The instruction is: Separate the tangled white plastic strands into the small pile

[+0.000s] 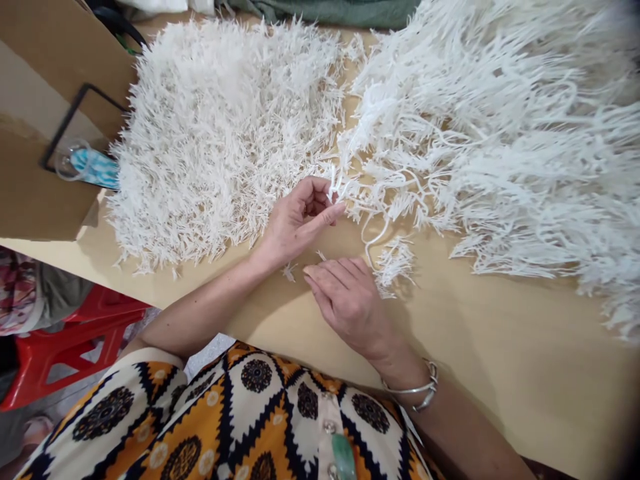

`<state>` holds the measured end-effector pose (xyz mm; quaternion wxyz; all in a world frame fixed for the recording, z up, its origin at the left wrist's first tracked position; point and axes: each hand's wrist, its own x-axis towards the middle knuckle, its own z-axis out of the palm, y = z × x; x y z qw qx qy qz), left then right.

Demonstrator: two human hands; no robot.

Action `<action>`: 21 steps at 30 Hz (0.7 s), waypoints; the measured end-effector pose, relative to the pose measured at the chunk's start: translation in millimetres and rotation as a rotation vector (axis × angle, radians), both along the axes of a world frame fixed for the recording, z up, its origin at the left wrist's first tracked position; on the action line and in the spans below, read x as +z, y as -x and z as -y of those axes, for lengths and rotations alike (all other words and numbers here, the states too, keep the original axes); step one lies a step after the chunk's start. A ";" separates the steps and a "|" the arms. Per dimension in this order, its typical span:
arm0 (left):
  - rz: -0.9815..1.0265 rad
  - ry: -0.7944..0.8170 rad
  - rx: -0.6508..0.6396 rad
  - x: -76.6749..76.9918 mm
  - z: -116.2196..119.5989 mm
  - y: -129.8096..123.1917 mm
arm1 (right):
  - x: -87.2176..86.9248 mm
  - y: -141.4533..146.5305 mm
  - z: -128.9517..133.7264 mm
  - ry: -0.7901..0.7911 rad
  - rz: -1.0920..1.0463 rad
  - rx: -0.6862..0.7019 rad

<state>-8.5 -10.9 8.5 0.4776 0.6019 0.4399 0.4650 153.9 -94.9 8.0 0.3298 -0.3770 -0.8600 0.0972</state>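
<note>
My left hand (295,223) is at the near edge of a heap of white strands. Its fingers are curled, and a thin white strand (336,188) runs between thumb and fingertips. Below it, my right hand (347,303) is closed with its back towards me, fingertips pressed against the thumb. Whatever they may hold is hidden. A small white sprig (321,255) shows just above those fingers. Beside the right hand lies a small tuft of short white pieces (396,263), with a loose strand (377,239) curving down to it.
A pile of short frayed white pieces (225,133) covers the table's left part. Long white branched strands (500,147) spread across the right. At left stand a cardboard box (45,173) and a blue-striped packet (97,168). A red stool (75,340) is below the table edge.
</note>
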 end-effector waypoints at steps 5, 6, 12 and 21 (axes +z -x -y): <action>-0.235 -0.310 0.119 2.6 10.7 -5.2 | 0.8 -17.6 -9.0 0.007 -0.136 -0.242; -0.282 -0.402 0.153 2.9 15.2 -9.5 | 0.3 -23.6 -12.8 0.048 -0.177 -0.293; -0.453 -0.982 -0.274 -3.1 48.7 -36.8 | -7.5 -58.8 -36.6 0.264 -0.259 -0.422; -1.086 -0.737 -0.654 -11.5 58.2 -31.1 | -15.7 -75.5 -42.4 0.334 -0.403 -0.580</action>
